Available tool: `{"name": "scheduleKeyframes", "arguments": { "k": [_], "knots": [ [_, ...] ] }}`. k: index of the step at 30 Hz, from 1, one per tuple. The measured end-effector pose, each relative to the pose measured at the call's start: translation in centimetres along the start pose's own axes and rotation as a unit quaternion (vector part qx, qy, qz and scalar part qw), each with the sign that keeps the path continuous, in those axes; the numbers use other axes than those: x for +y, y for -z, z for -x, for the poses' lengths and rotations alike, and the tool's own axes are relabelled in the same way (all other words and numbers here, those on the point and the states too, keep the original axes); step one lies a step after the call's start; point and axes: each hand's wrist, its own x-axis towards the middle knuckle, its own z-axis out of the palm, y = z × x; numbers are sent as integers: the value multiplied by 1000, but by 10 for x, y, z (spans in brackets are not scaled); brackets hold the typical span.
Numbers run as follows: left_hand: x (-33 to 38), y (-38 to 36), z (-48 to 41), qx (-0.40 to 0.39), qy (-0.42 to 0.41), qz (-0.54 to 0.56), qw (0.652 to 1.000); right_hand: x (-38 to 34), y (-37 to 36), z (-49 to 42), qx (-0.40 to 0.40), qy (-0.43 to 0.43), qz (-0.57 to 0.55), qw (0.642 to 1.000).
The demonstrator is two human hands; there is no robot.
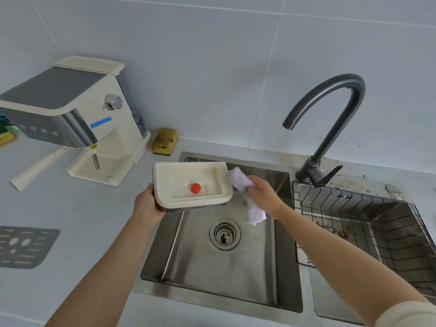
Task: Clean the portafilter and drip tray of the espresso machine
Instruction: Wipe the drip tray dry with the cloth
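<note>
The pale grey counter (94, 208) runs around the steel sink (212, 279), and everything I place here is set against that sink. To its left on the counter stands the cream and silver espresso machine (70, 109), with a white handle (35, 168) sticking out from under its front. Behind the sink's right corner rises the dark hooked faucet (330, 109), and to the sink's right a black wire basket (377, 220) sits in a second basin. Over the sink's back left part I hold the drip tray (165, 185). It is a cream plastic box with rounded corners, a shallow inner well and a brushed metal front strip. My left hand (147, 206) grips its left end, fingers underneath. My right hand (264, 194) is bunched around a white cloth (239, 180), whose upper end touches the tray's right edge while the tail hangs over the sink. Far left of the sink, the grey slotted grate (26, 246) lies flat on the counter. A stained yellow sponge (165, 140) lies just behind the sink's back left corner. A red float (195, 188) stands in the tray's well. The metal strip bears small lettering that looks like KONKA. A strip of blue tape (101, 122) is stuck on the machine's side, with no writing I can read.
</note>
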Motion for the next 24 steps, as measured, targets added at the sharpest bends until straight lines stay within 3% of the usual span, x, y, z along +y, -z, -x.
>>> {"name": "scheduleKeyframes", "arguments": {
  "k": [2,4,10,14,24],
  "knots": [
    [-1,1,0,3,0,-4,1000,-9,4,-1,28,-25,-80,996],
    [-5,-1,3,1,-2,-20,1000,-21,6,-5,52,-6,-63,997],
    [-25,-30,18,-32,2,-77,997,-53,-16,-26,69,157,116,978],
    [-28,-47,26,-46,6,-99,994,-52,-44,-29,67,237,301,921],
    [-23,-47,25,-48,-16,-84,995,-58,-53,-42,55,193,291,936]
  ]
}}
